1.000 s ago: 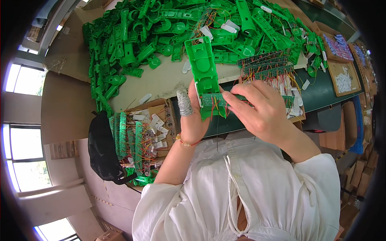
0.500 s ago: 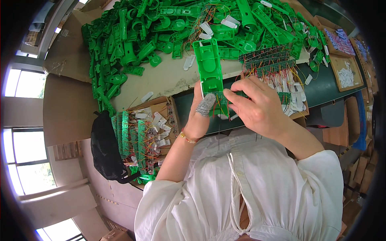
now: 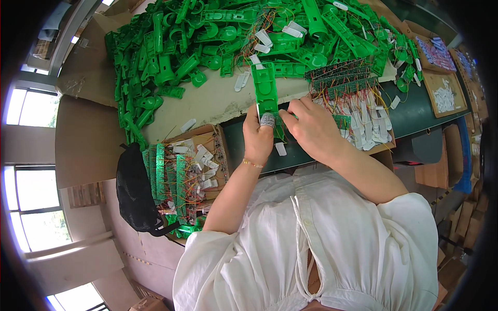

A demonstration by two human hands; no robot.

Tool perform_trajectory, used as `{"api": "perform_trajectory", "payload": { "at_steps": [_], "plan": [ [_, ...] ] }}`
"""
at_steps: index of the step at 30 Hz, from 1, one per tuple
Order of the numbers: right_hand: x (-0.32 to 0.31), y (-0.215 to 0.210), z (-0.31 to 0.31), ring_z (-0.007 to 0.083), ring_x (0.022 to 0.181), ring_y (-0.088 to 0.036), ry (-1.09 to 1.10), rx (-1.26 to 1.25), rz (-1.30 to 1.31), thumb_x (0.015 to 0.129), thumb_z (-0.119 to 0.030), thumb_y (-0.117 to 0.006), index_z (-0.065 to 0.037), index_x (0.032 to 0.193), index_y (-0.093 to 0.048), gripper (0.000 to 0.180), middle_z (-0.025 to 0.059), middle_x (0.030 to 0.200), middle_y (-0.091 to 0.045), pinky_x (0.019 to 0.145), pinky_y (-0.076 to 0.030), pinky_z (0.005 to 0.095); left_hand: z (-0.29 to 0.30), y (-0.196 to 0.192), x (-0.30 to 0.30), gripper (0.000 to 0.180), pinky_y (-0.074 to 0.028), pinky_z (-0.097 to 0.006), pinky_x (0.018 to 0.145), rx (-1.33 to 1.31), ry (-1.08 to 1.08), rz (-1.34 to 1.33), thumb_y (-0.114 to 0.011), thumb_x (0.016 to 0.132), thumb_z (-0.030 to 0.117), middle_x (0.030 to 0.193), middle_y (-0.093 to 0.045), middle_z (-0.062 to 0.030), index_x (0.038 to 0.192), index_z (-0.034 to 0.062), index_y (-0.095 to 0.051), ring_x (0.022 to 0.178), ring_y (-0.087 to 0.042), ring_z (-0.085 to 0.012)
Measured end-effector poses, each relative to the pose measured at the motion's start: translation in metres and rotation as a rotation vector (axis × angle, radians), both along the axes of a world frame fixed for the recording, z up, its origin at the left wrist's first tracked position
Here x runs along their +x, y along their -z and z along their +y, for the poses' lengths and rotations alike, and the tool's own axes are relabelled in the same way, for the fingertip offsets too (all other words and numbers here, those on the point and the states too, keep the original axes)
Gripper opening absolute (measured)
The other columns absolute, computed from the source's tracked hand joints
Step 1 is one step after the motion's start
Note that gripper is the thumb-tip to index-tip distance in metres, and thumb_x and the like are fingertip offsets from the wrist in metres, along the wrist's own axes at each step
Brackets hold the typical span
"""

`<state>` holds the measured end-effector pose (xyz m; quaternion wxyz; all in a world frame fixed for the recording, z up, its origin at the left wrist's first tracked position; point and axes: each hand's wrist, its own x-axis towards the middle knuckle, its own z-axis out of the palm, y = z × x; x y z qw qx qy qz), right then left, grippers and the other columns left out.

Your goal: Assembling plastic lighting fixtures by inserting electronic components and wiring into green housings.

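My left hand [image 3: 258, 139] pinches the green plastic housing [image 3: 265, 89] under its wrapped thumb [image 3: 267, 120] — the housing extends beyond these fingers [image 3: 251, 118]. My right hand [image 3: 316, 129] bends its fingers near its lower part — whether they pinch, I cannot tell.

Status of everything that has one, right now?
Green casing: held, hollow side toward camera
Left hand: closed on casing, thumb wrapped
Right hand: curled beside casing; contact unclear
Green heap: loosely piled
Carton at left: open, holding wired boards
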<state>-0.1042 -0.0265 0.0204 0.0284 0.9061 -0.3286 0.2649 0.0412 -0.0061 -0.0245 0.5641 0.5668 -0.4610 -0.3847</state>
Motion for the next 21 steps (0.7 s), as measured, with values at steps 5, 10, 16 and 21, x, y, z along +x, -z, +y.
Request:
{"api": "perform_trajectory", "payload": {
  "at_steps": [5,10,16,21],
  "plan": [
    [0.003,-0.010,0.006,0.0178,0.076,-0.049,0.092,-0.201,0.100,0.062,-0.011,-0.060,-0.003,0.070,-0.059,0.011,0.0049,0.075,-0.048,0.056,-0.042,0.0278,0.002,-0.021,-0.015,0.028,-0.044,-0.029,0.067,-0.013,-0.118,-0.226,-0.050,0.076,-0.002,0.082,-0.058,-0.0095,0.103,-0.0002,-0.052,0.075,-0.053,-0.0159],
    [-0.010,-0.027,0.005,0.0185,0.078,-0.051,0.103,-0.098,0.064,0.065,-0.007,-0.061,-0.001,0.085,-0.062,0.021,0.0044,0.078,-0.048,0.060,-0.046,0.0285,0.001,-0.031,-0.021,0.028,-0.044,-0.029,0.068,-0.101,-0.099,-0.183,-0.051,0.078,0.000,0.083,-0.058,-0.0097,0.105,-0.0004,-0.051,0.076,-0.053,-0.0157],
    [-0.047,-0.025,0.001,0.0203,0.079,-0.051,0.225,-0.141,0.132,0.066,-0.012,-0.063,-0.001,0.074,-0.062,0.013,0.0060,0.080,-0.051,0.059,-0.045,0.0331,-0.022,-0.025,0.030,0.013,-0.047,-0.028,0.060,-0.051,-0.059,0.261,-0.043,0.087,0.004,0.081,-0.058,-0.0064,0.093,0.0015,-0.054,0.069,-0.056,-0.0153],
    [-0.068,-0.028,-0.023,0.0304,0.103,-0.052,0.070,0.500,-0.245,0.072,-0.023,-0.069,-0.001,0.101,-0.061,0.038,0.0105,0.116,-0.053,0.085,-0.043,0.0371,0.000,-0.043,0.000,0.020,-0.049,-0.033,0.073,-0.131,0.243,0.356,-0.048,0.090,0.013,0.098,-0.059,-0.0112,0.107,0.0020,-0.048,0.086,-0.059,-0.0201]
  ]
}}
